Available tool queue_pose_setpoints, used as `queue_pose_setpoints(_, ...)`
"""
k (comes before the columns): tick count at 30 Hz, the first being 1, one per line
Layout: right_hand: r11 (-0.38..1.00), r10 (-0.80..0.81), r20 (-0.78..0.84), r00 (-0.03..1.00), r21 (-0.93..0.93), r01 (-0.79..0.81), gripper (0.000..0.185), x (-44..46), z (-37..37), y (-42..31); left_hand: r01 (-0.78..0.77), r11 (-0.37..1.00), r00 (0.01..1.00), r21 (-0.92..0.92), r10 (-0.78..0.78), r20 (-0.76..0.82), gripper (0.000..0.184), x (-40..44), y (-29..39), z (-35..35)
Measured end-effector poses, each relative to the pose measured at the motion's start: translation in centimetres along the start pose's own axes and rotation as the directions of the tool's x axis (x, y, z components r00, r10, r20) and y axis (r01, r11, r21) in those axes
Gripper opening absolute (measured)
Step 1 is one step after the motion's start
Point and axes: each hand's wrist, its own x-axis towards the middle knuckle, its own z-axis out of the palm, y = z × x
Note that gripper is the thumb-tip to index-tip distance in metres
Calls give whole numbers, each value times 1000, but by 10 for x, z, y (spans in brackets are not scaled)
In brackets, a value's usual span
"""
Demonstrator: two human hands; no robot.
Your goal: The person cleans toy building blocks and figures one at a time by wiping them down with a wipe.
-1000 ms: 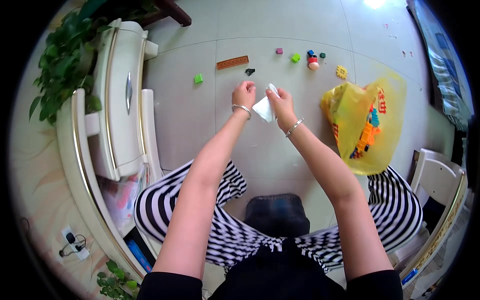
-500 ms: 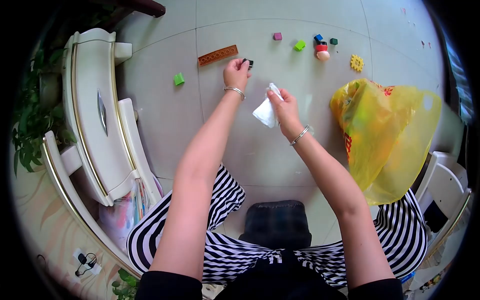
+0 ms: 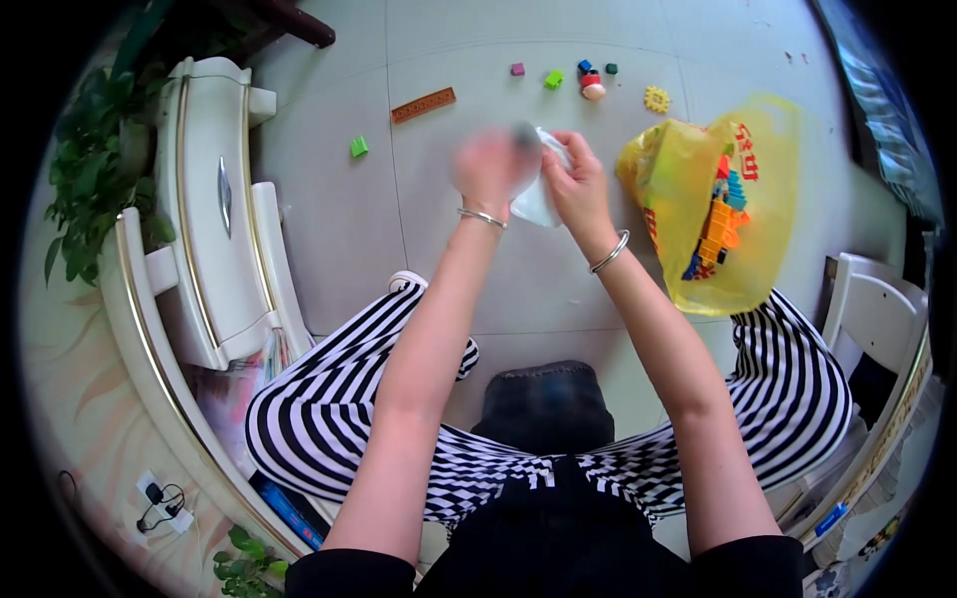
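Observation:
My right hand [image 3: 580,184] pinches a folded white tissue [image 3: 538,206], which hangs down between my two hands. Close beside it, my left hand [image 3: 486,167] is smeared by motion. Its fingers are closed around a small black toy block [image 3: 523,137], whose details are blurred. The block is right by the tissue's upper edge; whether they touch I cannot tell. Beyond my left hand, a long brown building brick [image 3: 424,105] lies studs up on the floor.
A light green block [image 3: 359,148] lies at left. Across the far floor are a pink block [image 3: 517,69], a green block [image 3: 553,79], a red-and-black toy figure [image 3: 593,86] and a yellow gear-like piece [image 3: 656,99]. A yellow plastic bag [image 3: 768,264] with colourful bricks stands at right.
My left hand has moved right with the black block, up against the tissue in my right hand. The camera view has shifted, and the bag's opening now shows bricks inside.

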Motion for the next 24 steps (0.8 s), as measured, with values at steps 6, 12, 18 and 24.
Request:
queue_pose_setpoints(6,898,-294,124,948,-303,318,16,-23,-42,-88,82,965,991,-249,-53,120,12,-85,85,13)
queue_pose_setpoints(12,832,-378,225,898,-344,436,16,-64,-80,-170,32,932,974,-361,52,220,12,-159,162,8)
queue_pose_setpoints(18,693,-576,281,768,-331,641,15,-100,-103,-195,-23,970,946,-242,100,310,11,-199,177,8)
queue_pose_setpoints(24,825,-378,311,872,-313,470,16,-111,-114,-193,79,954,942,-291,24,334,7,-205,162,5)
